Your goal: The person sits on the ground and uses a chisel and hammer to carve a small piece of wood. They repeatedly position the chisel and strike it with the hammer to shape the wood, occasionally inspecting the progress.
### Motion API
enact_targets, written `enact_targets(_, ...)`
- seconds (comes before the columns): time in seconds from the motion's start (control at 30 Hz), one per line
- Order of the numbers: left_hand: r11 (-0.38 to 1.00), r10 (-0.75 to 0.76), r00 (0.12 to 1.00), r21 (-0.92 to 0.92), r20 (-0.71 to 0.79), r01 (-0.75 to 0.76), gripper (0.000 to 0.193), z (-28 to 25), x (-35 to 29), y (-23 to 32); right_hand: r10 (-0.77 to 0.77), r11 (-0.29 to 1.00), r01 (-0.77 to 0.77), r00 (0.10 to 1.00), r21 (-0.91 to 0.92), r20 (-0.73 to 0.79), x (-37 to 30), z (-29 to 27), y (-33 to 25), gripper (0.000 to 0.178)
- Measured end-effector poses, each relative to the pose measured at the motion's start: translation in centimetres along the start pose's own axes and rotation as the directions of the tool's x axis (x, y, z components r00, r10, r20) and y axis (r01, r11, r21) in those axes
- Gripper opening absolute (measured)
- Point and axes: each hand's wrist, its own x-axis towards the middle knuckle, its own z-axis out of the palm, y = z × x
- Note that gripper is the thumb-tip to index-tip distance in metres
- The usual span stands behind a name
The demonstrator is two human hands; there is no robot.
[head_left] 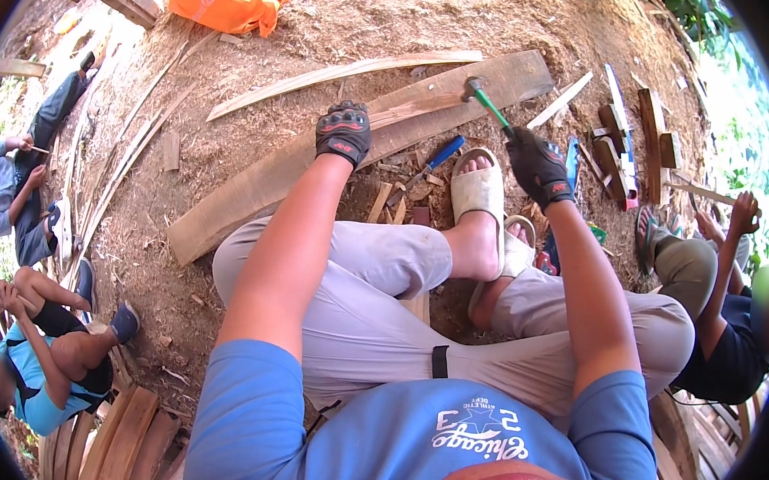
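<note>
My left hand [342, 136], in a black glove, is closed on a narrow strip of wood [415, 107] that sticks out to its right above a long wide plank [239, 201]. My right hand [539, 168], gloved too, grips a hammer [489, 106] by its green handle. The hammer's metal head is over the right part of the plank, apart from my left hand. Between my hands, close to my sandalled foot, a blue-handled tool [443, 152] lies on the ground among wood offcuts.
Beyond the plank lies a curved wood strip [346, 73]; farther off is an orange bag [230, 5]. Wood blocks [654, 145] and a handsaw-like long tool [620, 134] are at right. Two people sit at left, another at right. Curved boards [105, 456] stand behind, lower left.
</note>
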Motion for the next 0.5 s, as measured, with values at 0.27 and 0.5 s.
enact_targets(0.27,0.97,0.232,0.856,-0.177,0.461,-0.168,0.051,-4.7,-0.7,1.9,0.339,0.923,-0.32,0.939,-0.214,0.055,-0.8,-0.4,5.7,0.048)
enact_targets(0.5,0.668,0.314,0.932,-0.74,0.181,-0.081,0.046,-5.4,-1.8,5.1,-0.106,0.945,0.027,0.968,0.327,0.228,-0.8,-0.9,-3.7,0.065)
